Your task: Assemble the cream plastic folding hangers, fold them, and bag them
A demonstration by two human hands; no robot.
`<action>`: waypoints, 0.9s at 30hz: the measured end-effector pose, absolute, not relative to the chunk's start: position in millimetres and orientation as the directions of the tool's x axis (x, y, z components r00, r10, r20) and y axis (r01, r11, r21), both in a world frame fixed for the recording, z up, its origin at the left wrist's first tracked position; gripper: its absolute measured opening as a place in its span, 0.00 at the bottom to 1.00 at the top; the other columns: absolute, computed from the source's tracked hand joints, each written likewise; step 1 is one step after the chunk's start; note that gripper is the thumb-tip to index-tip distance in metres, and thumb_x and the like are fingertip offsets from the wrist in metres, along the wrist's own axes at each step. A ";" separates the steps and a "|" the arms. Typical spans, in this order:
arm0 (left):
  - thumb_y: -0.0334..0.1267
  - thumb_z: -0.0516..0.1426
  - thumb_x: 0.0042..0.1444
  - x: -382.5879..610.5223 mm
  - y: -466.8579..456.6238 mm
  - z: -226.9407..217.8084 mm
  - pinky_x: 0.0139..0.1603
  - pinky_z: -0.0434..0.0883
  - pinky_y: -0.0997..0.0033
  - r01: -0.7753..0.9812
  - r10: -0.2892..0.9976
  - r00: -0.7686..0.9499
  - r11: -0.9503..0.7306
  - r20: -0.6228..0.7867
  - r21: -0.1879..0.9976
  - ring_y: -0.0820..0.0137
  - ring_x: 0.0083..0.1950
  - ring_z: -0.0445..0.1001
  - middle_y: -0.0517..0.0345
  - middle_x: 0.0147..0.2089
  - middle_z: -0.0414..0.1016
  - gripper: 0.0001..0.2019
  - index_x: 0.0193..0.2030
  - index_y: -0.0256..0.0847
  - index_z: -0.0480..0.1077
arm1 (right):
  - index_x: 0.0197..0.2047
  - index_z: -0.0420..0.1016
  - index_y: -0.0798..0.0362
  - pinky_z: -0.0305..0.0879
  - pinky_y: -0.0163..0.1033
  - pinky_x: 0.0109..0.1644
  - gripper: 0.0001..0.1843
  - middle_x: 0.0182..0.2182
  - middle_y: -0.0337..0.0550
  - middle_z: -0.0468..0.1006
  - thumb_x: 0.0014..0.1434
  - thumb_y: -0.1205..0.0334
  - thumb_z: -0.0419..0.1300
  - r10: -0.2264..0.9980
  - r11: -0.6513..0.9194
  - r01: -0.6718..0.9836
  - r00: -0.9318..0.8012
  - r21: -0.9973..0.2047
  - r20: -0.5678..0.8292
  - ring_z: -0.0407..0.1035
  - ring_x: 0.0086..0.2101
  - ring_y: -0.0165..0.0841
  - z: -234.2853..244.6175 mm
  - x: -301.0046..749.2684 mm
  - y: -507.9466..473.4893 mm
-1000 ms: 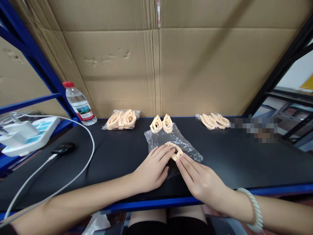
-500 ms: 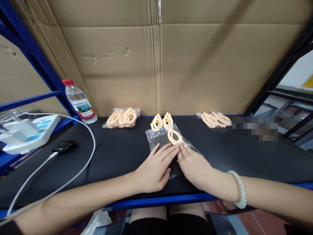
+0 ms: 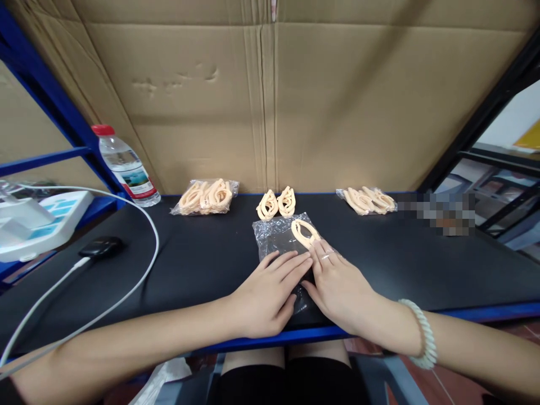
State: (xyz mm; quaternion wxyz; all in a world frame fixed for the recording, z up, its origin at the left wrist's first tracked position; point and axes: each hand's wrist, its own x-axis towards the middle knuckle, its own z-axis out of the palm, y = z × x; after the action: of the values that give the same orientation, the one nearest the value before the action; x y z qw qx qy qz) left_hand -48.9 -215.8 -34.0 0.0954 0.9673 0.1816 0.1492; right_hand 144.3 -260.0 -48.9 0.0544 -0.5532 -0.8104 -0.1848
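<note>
A clear plastic bag (image 3: 274, 241) lies flat on the black tabletop in front of me. Inside its right part is a cream-coloured oval loop (image 3: 304, 232), its near end covered by fingertips. My left hand (image 3: 270, 292) rests palm down on the bag, fingers stretched out and holding nothing. The fingers of my right hand (image 3: 340, 281) reach under the film and touch the loop; they lie straight, with the thumb apart. Just behind the bag stand two similar cream pieces, a left one (image 3: 267, 205) and a right one (image 3: 287, 201).
A filled bag of cream loops (image 3: 205, 197) sits back left, and another filled bag (image 3: 369, 201) back right. A water bottle (image 3: 129, 169), a power strip (image 3: 46, 222) and a black device (image 3: 101, 246) with a white cable are at left. Cardboard (image 3: 189, 112) walls the back.
My right hand has shifted slightly right, its thumb now spread from the fingers. The oval loop has moved a little right with it. My left hand stays on the bag; the camera view tilted slightly.
</note>
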 end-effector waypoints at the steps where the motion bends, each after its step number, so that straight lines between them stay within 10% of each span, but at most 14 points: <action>1: 0.30 0.51 0.56 -48.7 -216.1 -34.1 0.68 0.56 0.42 0.318 0.378 0.889 -0.916 0.259 0.244 0.53 0.71 0.54 0.45 0.71 0.55 0.35 0.71 0.38 0.47 | 0.60 0.66 0.79 0.63 0.53 0.61 0.33 0.59 0.74 0.65 0.65 0.54 0.51 0.872 0.310 0.919 -0.377 0.242 0.312 0.59 0.61 0.54 -50.5 143.3 -258.6; 9: 0.30 0.52 0.55 -49.4 -214.2 -33.3 0.66 0.57 0.43 0.321 0.388 0.885 -0.909 0.258 0.266 0.53 0.70 0.55 0.45 0.71 0.55 0.35 0.71 0.39 0.47 | 0.56 0.71 0.77 0.66 0.50 0.57 0.26 0.56 0.72 0.70 0.64 0.62 0.50 0.800 0.401 0.888 -0.460 0.226 0.385 0.63 0.59 0.52 -37.5 145.1 -271.3; 15: 0.31 0.52 0.55 -50.9 -212.7 -30.4 0.66 0.58 0.45 0.317 0.386 0.892 -0.905 0.236 0.285 0.53 0.70 0.56 0.46 0.72 0.55 0.36 0.70 0.40 0.48 | 0.28 0.78 0.54 0.68 0.38 0.32 0.22 0.20 0.42 0.76 0.67 0.59 0.49 0.837 0.396 0.918 -0.377 0.038 0.396 0.71 0.22 0.32 45.0 181.0 -247.0; 18: 0.32 0.52 0.56 -51.3 -212.0 -29.3 0.67 0.57 0.45 0.325 0.390 0.895 -0.903 0.218 0.281 0.53 0.70 0.55 0.46 0.72 0.54 0.35 0.71 0.39 0.48 | 0.51 0.76 0.59 0.69 0.44 0.47 0.17 0.44 0.51 0.80 0.64 0.68 0.51 0.779 0.432 0.896 -0.429 0.106 0.456 0.74 0.44 0.41 56.4 196.9 -169.7; 21: 0.32 0.52 0.56 -52.3 -212.4 -28.2 0.67 0.57 0.45 0.332 0.397 0.895 -0.898 0.205 0.289 0.53 0.70 0.55 0.46 0.71 0.55 0.34 0.70 0.39 0.50 | 0.65 0.61 0.65 0.54 0.47 0.65 0.30 0.63 0.54 0.64 0.59 0.79 0.50 0.705 0.649 0.747 -0.663 0.148 0.253 0.56 0.63 0.42 36.3 205.1 -86.6; 27: 0.33 0.53 0.55 -54.3 -214.5 -28.1 0.67 0.58 0.44 0.358 0.423 0.889 -0.881 0.175 0.310 0.54 0.70 0.56 0.46 0.71 0.56 0.34 0.70 0.39 0.51 | 0.68 0.57 0.61 0.53 0.44 0.67 0.38 0.66 0.49 0.61 0.54 0.85 0.48 0.665 0.724 0.680 -0.733 0.118 0.144 0.52 0.65 0.38 -5.7 202.1 -10.0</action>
State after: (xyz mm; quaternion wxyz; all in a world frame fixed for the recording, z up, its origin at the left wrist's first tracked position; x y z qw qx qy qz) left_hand -54.3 -214.5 -28.1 0.1356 0.9623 0.2029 0.1196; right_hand 202.1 -10.0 -5.7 0.0460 -0.3625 -0.9273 -0.0818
